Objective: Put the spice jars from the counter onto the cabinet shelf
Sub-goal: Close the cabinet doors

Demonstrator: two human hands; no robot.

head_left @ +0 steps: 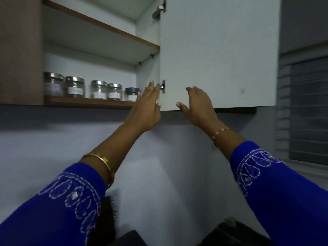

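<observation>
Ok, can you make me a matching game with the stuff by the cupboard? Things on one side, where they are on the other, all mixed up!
Things:
1. spice jars
2. left hand
3. right hand
4. gold bangle

Places:
A. on the left forearm
B. on the lower edge of the white cabinet door
C. in a row on the bottom shelf
D. at the door's hinge side, next to the jars

Pairs: 1-C, 2-D, 3-B, 4-A

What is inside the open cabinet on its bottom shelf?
Five labelled glass spice jars stand in a row on the wooden bottom shelf: four with steel lids, one with a dark lid. The left hand covers the shelf's right end.
</observation>
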